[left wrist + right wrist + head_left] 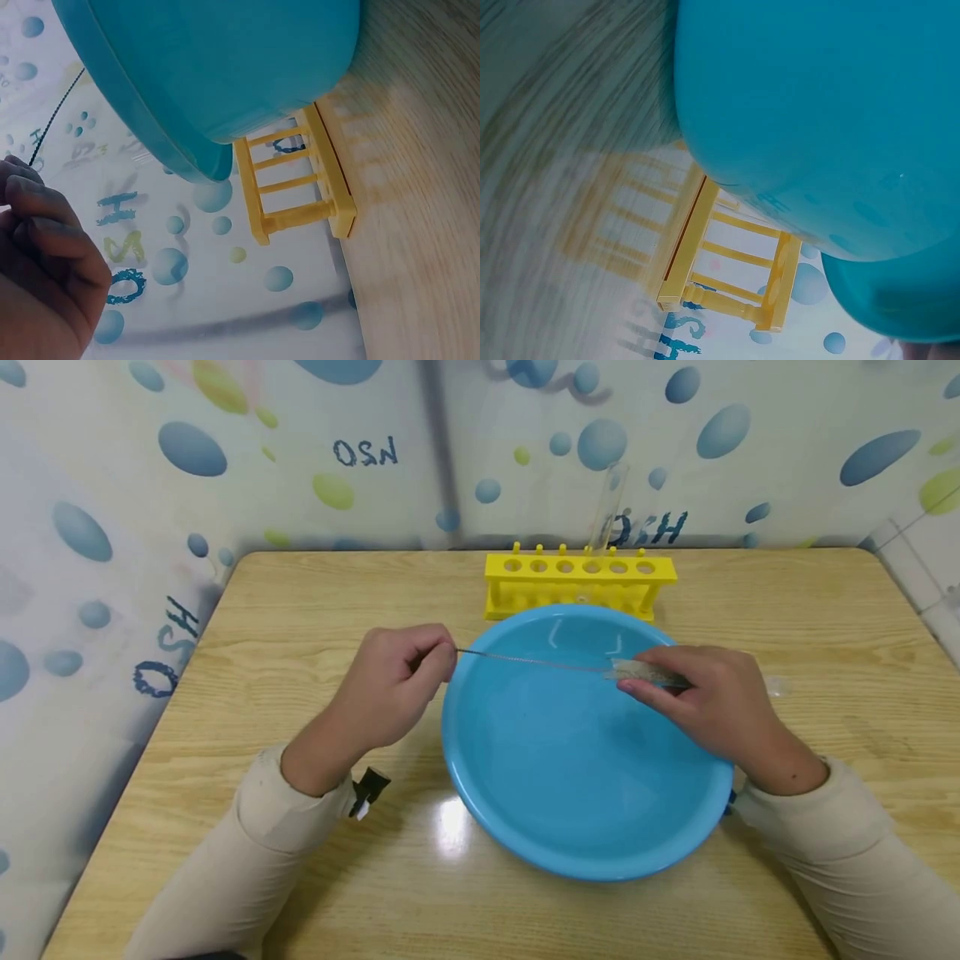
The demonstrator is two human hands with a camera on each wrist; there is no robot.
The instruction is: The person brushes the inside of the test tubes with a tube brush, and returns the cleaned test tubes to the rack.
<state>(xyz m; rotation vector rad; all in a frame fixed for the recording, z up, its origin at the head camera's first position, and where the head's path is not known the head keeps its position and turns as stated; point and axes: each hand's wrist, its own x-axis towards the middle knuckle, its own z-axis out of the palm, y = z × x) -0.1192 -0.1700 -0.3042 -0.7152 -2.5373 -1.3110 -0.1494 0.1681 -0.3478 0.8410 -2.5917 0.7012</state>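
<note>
Over a light-blue plastic basin, a test tube brush stretches between the two hands. My left hand pinches the end of its thin twisted-wire handle at the basin's left rim; the left wrist view shows this hand with the dark wire rising from it. On the right side, my right hand grips a clear glass test tube lying sideways, its mouth towards the left. Pale bristles show inside the glass near the mouth. The palm hides the tube's middle, and its rounded end sticks out beyond the hand.
Behind the basin stands a yellow test tube rack with another clear test tube upright in it. The wooden table meets a wall with a blue and green dotted pattern at its back edge.
</note>
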